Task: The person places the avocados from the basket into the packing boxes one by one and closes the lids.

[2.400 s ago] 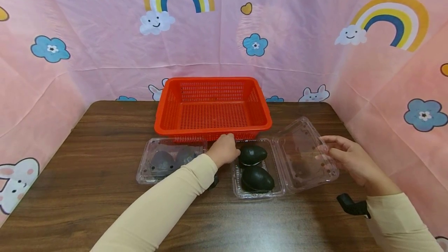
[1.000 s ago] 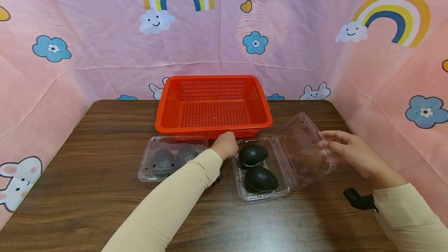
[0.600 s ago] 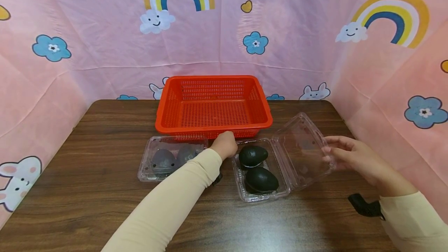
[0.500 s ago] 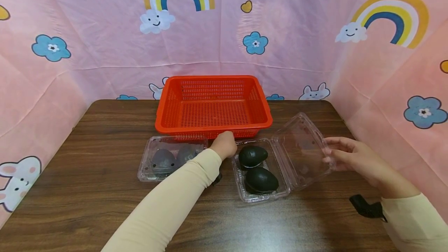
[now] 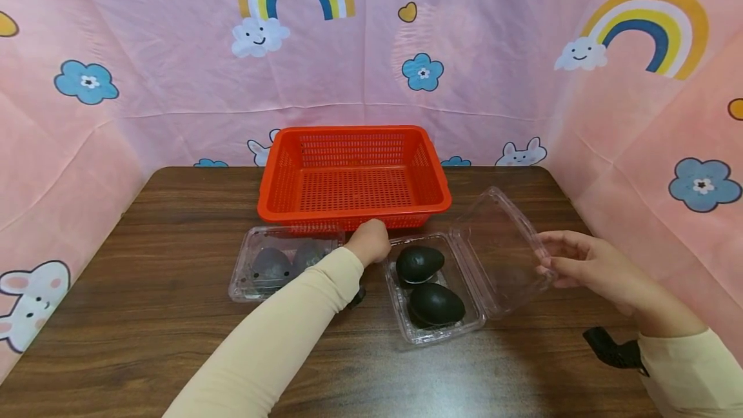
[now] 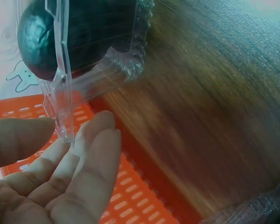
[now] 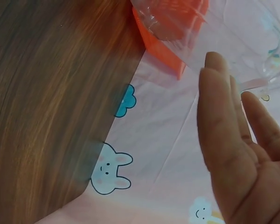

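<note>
Two dark green avocados, one farther back [image 5: 420, 264] and one nearer [image 5: 436, 304], lie in the base of a clear plastic clamshell box [image 5: 419, 342]. Its lid [image 5: 500, 257] is swung out to the right and tilted up. My left hand [image 5: 372, 242] pinches the box's left rim; the left wrist view shows thumb and fingers about the clear plastic edge [image 6: 63, 70]. At the lid's outer edge, my right hand [image 5: 583, 269] holds the plastic between thumb and fingers. The right wrist view shows the lid [image 7: 228, 39] above the fingers.
A closed clamshell box [image 5: 246, 282] with two dark avocados stands left, partly behind my left sleeve. Behind both boxes sits a red plastic basket [image 5: 354, 216]. Patterned pink cloth [image 5: 487, 108] walls off the brown wooden table [image 5: 174, 263] at the back and sides.
The open box's base has shifted slightly toward me and turned a little, avocados with it. Its lid has tilted up a bit more. My right hand has moved slightly right and nearer.
</note>
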`<state>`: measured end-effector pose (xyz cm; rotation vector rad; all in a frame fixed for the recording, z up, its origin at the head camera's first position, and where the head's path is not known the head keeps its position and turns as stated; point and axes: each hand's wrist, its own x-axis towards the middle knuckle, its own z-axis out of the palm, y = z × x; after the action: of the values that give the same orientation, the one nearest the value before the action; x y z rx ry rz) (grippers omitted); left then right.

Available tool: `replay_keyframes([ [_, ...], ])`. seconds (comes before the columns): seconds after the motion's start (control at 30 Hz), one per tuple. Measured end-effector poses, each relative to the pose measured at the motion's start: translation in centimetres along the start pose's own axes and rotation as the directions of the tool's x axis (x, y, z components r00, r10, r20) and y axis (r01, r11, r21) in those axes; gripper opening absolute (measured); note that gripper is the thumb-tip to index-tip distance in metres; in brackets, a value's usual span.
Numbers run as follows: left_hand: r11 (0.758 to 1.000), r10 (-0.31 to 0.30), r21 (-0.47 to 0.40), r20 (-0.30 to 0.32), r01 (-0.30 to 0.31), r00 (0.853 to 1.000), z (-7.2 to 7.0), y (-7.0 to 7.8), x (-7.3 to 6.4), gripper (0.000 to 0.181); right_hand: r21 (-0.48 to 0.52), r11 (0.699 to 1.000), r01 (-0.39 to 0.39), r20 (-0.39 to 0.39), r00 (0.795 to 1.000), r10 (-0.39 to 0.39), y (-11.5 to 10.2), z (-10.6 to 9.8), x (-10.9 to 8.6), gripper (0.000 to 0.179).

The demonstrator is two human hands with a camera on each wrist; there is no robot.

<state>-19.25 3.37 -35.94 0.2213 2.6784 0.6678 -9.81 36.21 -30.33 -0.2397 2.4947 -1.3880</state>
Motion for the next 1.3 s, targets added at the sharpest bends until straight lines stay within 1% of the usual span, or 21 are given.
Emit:
replay_keyframes([
  [0.2, 0.999, -0.003, -0.039, 0.005, 0.003, 1.0, 0.1, -0.3, -0.2, 0.025, 0.008, 1.0, 0.014, -0.005, 1.0, -0.014, -0.3, 0.2, 0.1, 0.043],
  [0.43, 0.999, -0.023, -0.045, 0.028, 0.024, 0.999, -0.2, -0.4, -0.5, 0.028, -0.013, 0.998, 0.06, -0.016, 0.998, -0.06, -0.8, 0.5, 0.2, 0.042],
  [0.57, 0.999, -0.019, -0.036, 0.053, 0.021, 0.998, -0.5, -0.5, -0.6, 0.03, -0.018, 0.995, 0.102, -0.019, 0.995, -0.102, -1.1, 0.7, 0.3, 0.037],
  [0.67, 0.999, -0.008, -0.037, 0.083, 0.011, 0.996, -0.6, -0.7, -0.9, 0.037, -0.04, 0.993, 0.115, -0.015, 0.993, -0.115, -1.3, 0.7, 0.4, 0.036],
  [0.73, 0.999, -0.001, -0.04, 0.097, 0.005, 0.995, -0.6, -0.8, -1.0, 0.038, -0.055, 0.993, 0.109, -0.009, 0.994, -0.109, -1.4, 0.7, 0.4, 0.037],
  [0.87, 0.999, 0.011, -0.042, 0.104, -0.007, 0.995, -0.5, -0.9, -1.2, 0.029, -0.07, 0.992, 0.106, 0.007, 0.994, -0.106, -1.7, 0.8, 0.7, 0.039],
  [0.97, 0.999, 0.009, -0.032, 0.106, -0.006, 0.994, -0.6, -0.9, -1.4, 0.023, -0.082, 0.988, 0.132, 0.014, 0.991, -0.131, -1.9, 1.0, 0.8, 0.037],
  [1.1, 1.0, 0.001, -0.008, 0.113, 0.0, 0.994, -0.6, -1.0, -1.6, 0.022, -0.114, 0.978, 0.175, 0.025, 0.985, -0.173, -2.2, 1.3, 1.1, 0.037],
  [1.2, 1.0, -0.004, 0.014, 0.121, 0.002, 0.993, -0.5, -1.1, -1.6, 0.023, -0.14, 0.974, 0.18, 0.031, 0.984, -0.177, -2.6, 1.4, 1.2, 0.039],
  [1.3, 1.0, -0.009, 0.011, 0.135, 0.008, 0.991, -0.4, -1.2, -1.6, 0.023, -0.164, 0.971, 0.176, 0.031, 0.984, -0.173, -2.9, 1.6, 1.3, 0.041],
])
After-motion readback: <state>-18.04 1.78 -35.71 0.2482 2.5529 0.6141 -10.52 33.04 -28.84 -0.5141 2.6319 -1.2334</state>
